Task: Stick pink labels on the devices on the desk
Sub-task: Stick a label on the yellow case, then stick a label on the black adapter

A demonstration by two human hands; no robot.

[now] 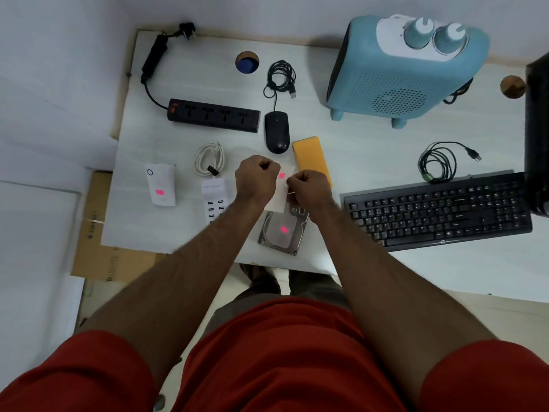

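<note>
Both hands, left hand [257,178] and right hand [309,187], pinch a white label sheet [279,193] bearing one pink label [282,175] above the table [371,156]. Below them lies a hard drive [282,233], already labelled; the mouse [277,131] lies beyond.

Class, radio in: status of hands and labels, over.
Left hand and right hand pinching label sheet. Hard drive, white device labelled. Nothing blocking.
</note>
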